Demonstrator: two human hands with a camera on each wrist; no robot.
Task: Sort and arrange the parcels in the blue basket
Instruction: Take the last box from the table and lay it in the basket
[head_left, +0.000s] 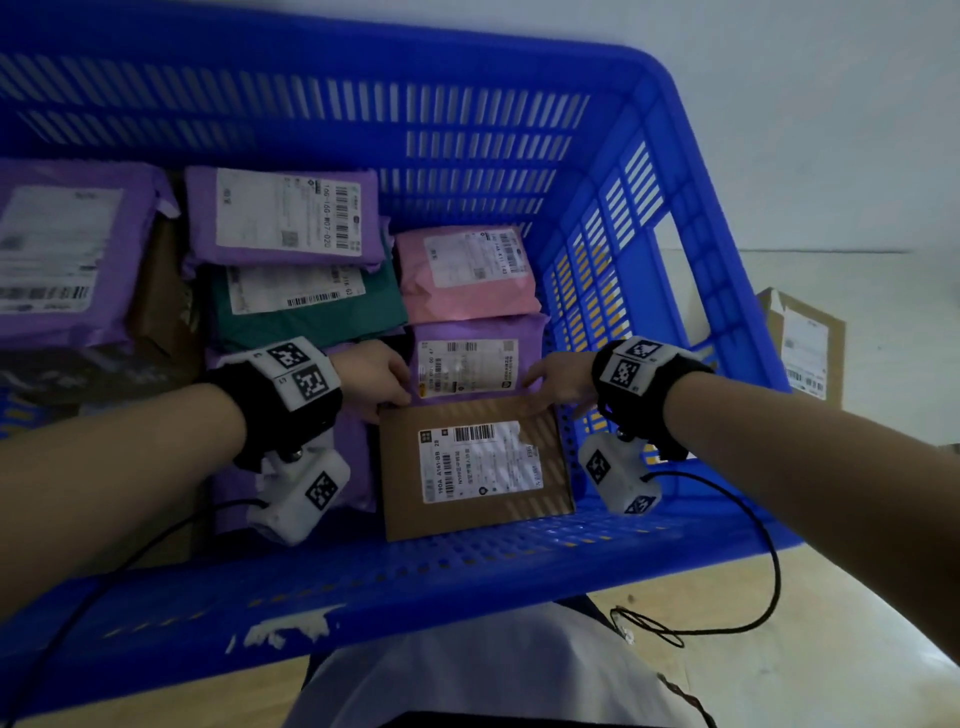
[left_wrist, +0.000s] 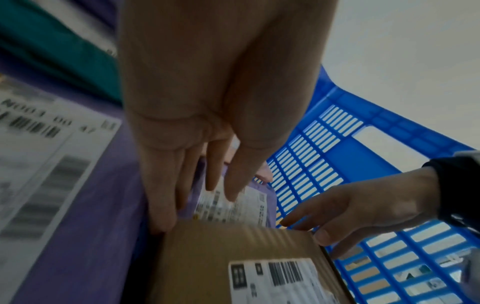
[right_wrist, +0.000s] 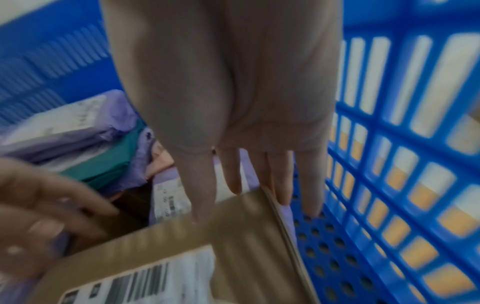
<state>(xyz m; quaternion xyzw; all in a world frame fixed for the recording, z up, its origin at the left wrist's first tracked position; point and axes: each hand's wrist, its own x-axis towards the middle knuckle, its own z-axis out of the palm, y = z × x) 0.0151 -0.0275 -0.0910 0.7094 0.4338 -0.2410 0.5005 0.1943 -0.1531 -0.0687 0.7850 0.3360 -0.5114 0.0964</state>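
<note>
A flat brown cardboard box (head_left: 475, 467) with a white label lies in the near right corner of the blue basket (head_left: 415, 587). My left hand (head_left: 395, 395) touches the box's far left corner with straight fingers (left_wrist: 161, 205). My right hand (head_left: 540, 387) is at the far right corner, its thumb over the top edge and its straight fingers (right_wrist: 283, 185) down beside the box. Just beyond the box lies a small purple parcel (head_left: 467, 364), then a pink parcel (head_left: 467, 270). A green parcel (head_left: 311, 312) and a purple parcel (head_left: 280, 218) are stacked to the left.
A large purple parcel (head_left: 67, 249) lies at the far left, and another purple one (head_left: 358, 467) under my left wrist. The basket's slotted right wall (head_left: 613, 291) stands close to my right hand. A cardboard box (head_left: 805, 348) sits on the floor outside, to the right.
</note>
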